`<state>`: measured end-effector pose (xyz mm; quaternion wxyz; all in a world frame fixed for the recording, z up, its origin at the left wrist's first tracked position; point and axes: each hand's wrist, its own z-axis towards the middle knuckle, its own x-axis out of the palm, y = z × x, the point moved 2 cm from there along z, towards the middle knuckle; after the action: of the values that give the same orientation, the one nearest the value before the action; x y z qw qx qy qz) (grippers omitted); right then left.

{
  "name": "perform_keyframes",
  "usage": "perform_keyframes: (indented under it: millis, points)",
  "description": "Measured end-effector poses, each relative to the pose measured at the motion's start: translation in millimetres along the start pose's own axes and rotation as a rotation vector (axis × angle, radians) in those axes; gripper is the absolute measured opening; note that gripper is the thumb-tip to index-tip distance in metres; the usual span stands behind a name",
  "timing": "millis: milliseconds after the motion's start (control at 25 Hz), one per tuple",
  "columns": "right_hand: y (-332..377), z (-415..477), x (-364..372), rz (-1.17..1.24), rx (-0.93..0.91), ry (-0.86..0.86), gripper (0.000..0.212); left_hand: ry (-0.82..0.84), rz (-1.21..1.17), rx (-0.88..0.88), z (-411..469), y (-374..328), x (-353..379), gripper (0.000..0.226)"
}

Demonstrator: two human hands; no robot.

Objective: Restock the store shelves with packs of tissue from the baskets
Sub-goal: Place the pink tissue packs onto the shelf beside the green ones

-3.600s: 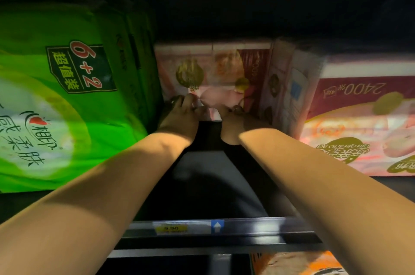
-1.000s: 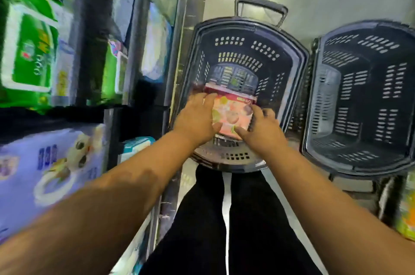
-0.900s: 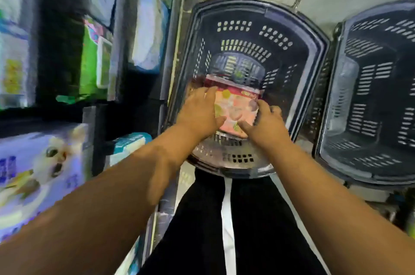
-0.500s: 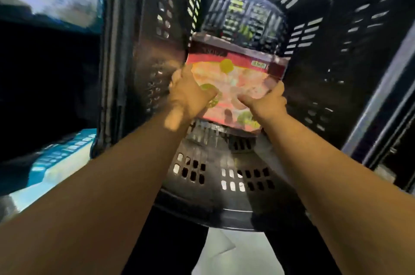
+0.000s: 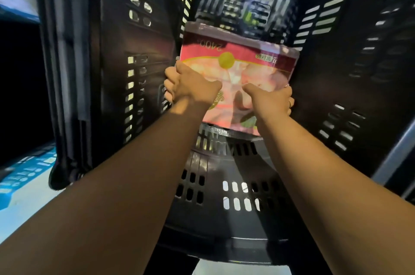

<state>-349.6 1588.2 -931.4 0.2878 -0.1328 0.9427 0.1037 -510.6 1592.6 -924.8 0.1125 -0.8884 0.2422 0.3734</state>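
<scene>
— What has been changed in the head view?

— The camera has been brought much closer to the basket [image 5: 107, 54]; a second ago two baskets were seen from above, now only one is shown; the pink tissue pack [image 5: 238, 72] is kept inside it.

— And the grip?

— The left hand [image 5: 190, 88] and right hand [image 5: 269, 99] are clamped on the pack's lower corners, fingers wrapped round its edges; a lift toward the shelves is judged imminent, the pack not yet shelved.
</scene>
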Motion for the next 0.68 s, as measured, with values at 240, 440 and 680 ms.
perform_keyframes:
  millis: [240, 440, 680]
  points:
    - [-8.8, -4.8, 0.0, 0.127, -0.055, 0.056, 0.106, 0.062, -0.106, 0.026, -7.1, -0.2, 7.1, 0.111]
    - [-13.6, -16.0, -6.5, 0.047, -0.123, 0.095, 0.116, 0.098, -0.054, 0.078, -18.4, 12.4, -0.6, 0.119]
    - [-1.5, -59.3, -24.5, -0.053, -0.220, -0.004, 0.111, 0.059, -0.012, 0.200, -61.1, 20.1, -26.7, 0.118]
